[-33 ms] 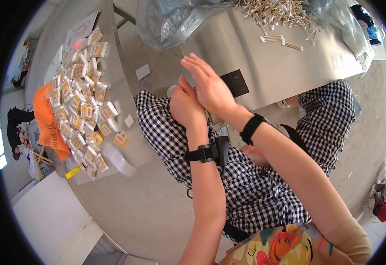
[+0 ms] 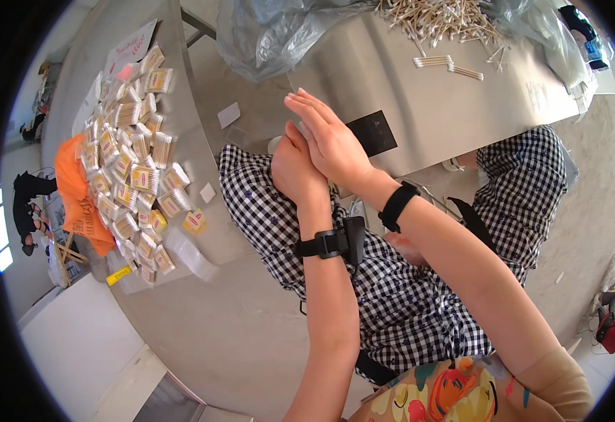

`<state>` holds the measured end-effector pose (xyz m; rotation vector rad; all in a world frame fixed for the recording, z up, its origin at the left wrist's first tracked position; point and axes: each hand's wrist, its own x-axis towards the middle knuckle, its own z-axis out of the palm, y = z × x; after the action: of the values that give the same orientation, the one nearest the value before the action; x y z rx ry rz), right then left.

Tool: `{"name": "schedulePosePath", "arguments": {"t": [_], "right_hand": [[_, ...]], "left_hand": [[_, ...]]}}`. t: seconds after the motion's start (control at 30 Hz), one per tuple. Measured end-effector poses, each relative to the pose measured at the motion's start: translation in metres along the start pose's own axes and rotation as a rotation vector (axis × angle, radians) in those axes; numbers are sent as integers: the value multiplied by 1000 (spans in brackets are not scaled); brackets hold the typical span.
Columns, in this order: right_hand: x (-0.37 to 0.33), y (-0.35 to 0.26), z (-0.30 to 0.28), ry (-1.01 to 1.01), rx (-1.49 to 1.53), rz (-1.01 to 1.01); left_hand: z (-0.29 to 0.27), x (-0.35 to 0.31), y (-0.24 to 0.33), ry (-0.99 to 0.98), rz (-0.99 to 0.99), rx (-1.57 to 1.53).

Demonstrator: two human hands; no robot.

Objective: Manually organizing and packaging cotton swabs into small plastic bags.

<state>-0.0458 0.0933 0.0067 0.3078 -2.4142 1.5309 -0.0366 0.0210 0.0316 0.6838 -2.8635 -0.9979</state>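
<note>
My left hand (image 2: 296,169) is curled closed over my lap, its thumb pointing away from me. Whatever lies inside its fingers is hidden. Against its right side rests my right hand (image 2: 337,146), palm inward, with the fingers stretched out and close together. Beyond them a pile of loose cotton swabs (image 2: 441,21) lies on the metal table (image 2: 455,119), and a few swabs (image 2: 432,62) sit apart in short rows. A flat black square (image 2: 374,133) is at the table's near edge, just right of my fingers.
At the left, many clear packs of cotton swabs (image 2: 143,177) are heaped on another table (image 2: 188,133), beside an orange bag (image 2: 79,197) and a yellow tube-shaped thing (image 2: 118,275). A translucent plastic bag (image 2: 272,35) hangs over the far table edge. Other people are in the background on both sides.
My right hand has shifted slightly left and toward me, closing up against my left hand. The left hand has hardly moved.
</note>
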Motion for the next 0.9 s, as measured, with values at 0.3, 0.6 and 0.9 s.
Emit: {"name": "schedulePosePath", "arguments": {"t": [0.3,0.6,0.9], "right_hand": [[-9,14,-47,228,903,446],[-25,-15,-22,202,770,490],[-22,-15,-50,14,841,487]], "left_hand": [[-50,-6,-20,-232,726,186],[-55,4,-11,-400,766,228],[-57,5,-12,-406,753,168]]}}
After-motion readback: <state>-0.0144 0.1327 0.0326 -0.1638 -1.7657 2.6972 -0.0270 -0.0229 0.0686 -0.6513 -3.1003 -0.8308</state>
